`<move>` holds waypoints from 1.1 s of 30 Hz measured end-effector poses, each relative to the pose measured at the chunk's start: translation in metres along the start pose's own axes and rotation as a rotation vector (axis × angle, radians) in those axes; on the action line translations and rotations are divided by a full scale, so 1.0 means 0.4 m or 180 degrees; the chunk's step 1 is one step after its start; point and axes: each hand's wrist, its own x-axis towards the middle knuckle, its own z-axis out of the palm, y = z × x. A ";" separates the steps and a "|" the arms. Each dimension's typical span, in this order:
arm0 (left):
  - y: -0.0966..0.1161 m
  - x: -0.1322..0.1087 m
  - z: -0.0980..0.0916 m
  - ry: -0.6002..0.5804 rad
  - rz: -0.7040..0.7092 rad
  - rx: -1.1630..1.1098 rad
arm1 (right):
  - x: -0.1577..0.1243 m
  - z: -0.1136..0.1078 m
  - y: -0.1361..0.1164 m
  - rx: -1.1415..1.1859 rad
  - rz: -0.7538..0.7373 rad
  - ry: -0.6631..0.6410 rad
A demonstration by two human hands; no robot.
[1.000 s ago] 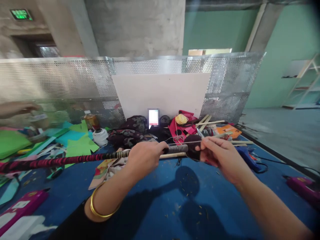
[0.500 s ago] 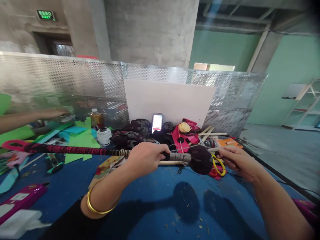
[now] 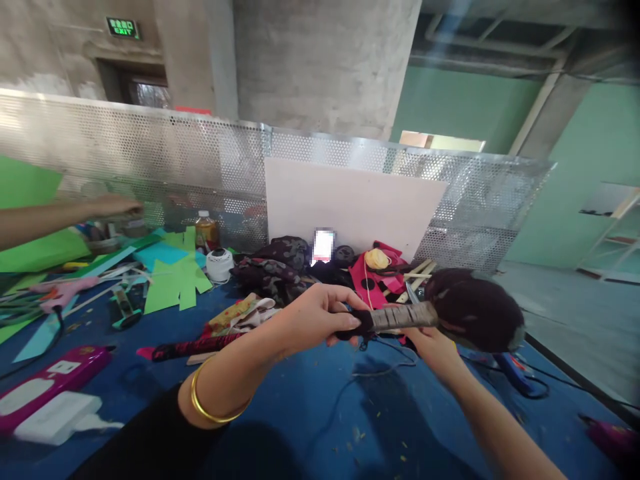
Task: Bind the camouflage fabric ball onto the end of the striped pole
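My left hand [image 3: 320,319] is wrapped round a long stick, just below its grey taped neck [image 3: 403,317]. The stick ends at the right in a round head [image 3: 480,313] covered in dark patterned cloth. Leftward, behind my forearm, runs its shaft [image 3: 200,347], bound in pink and black. My right hand [image 3: 433,343] is under the neck, its fingers partly hidden by the stick. A metal blade [image 3: 412,293] shows just above that hand, and a bit of yellow shows beside it. Whether the fingers grip anything is unclear. Loose thread [image 3: 387,370] trails below the neck.
Behind the stick lie dark cloth [image 3: 273,267], a lit phone [image 3: 323,247], pink fabric [image 3: 363,277] and yellow yarn [image 3: 377,259]. A white spool [image 3: 219,265], green paper [image 3: 173,283] and a purple power strip [image 3: 75,380] are leftward. Another person's hand [image 3: 117,205] is at far left.
The stick's head has swung rightward and nearer, looking larger, while its far end has dropped from the left. My right hand has moved from beyond the head to beneath the neck.
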 end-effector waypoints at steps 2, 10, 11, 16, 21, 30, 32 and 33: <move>-0.011 0.009 0.006 0.0011 -0.0013 -0.0093 | -0.026 0.045 -0.014 0.0365 -0.0065 -0.0245; -0.046 0.045 0.020 0.0068 -0.0188 -0.0338 | -0.094 0.096 -0.104 0.0030 -0.0502 -0.0366; -0.047 0.047 0.019 0.0090 -0.0221 -0.0346 | -0.098 0.090 -0.108 -0.0222 -0.0720 -0.0058; -0.057 0.055 0.022 0.0082 -0.0258 -0.0350 | -0.128 0.071 -0.103 -0.0276 -0.1288 0.0435; -0.068 0.060 0.032 0.0030 -0.0304 -0.0358 | -0.123 0.088 -0.086 0.1128 -0.0925 -0.0283; -0.057 0.058 0.031 0.0127 -0.0305 -0.0329 | -0.122 0.079 -0.118 -0.0176 -0.1441 -0.0212; -0.059 0.059 0.039 0.0186 -0.0285 -0.0383 | -0.132 0.085 -0.133 -0.0439 -0.1724 -0.0127; -0.062 0.061 0.043 0.0194 -0.0285 -0.0415 | -0.136 0.088 -0.137 -0.0538 -0.1803 -0.0080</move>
